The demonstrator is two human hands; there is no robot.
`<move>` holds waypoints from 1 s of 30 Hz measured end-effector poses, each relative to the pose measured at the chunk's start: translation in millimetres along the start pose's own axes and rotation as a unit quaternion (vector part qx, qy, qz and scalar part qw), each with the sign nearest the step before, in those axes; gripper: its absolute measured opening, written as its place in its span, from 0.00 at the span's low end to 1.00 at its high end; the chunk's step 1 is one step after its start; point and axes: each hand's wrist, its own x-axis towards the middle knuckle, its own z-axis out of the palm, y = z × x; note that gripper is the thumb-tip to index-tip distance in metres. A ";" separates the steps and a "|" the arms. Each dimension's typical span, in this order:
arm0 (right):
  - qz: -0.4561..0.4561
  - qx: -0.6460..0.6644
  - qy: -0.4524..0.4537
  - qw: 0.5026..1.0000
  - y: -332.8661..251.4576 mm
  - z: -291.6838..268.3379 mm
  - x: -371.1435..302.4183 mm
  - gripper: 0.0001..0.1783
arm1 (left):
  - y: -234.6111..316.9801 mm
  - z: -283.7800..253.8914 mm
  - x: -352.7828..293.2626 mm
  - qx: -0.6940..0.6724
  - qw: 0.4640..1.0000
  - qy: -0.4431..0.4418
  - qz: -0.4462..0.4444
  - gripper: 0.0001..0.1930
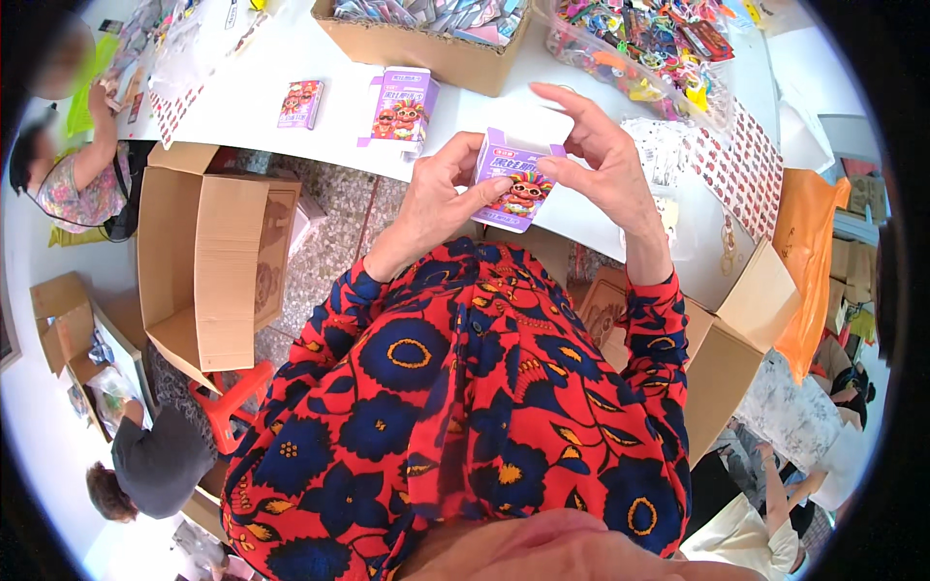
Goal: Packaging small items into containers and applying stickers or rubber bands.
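Note:
In front of my chest I hold a small purple cardboard box [520, 192] with a cartoon figure on its front. Its white top flap [539, 128] stands up. My left hand [441, 192] is closed on the box's left side, thumb across the front. At the upper right corner, my right hand [605, 160] has its thumb against the box and its index finger raised past the flap; its other fingers are partly hidden. On the white table [262, 111] beyond lie a second purple box [402, 108] with side flaps out and a smaller red-and-purple packet [300, 105].
A carton of flat packets [426, 53] and a clear bin of colourful small items [639, 73] stand at the back. Sticker sheets [741, 169] lie right. Open cartons [228, 271] flank me, with an orange bag [809, 271] at right. Other people work at both sides.

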 end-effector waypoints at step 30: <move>0.067 -0.106 -0.021 0.992 -5.5 -2.7 4.7 0.08 | -2.4 -2.7 -7.3 0.007 0.998 -0.043 -0.044 0.16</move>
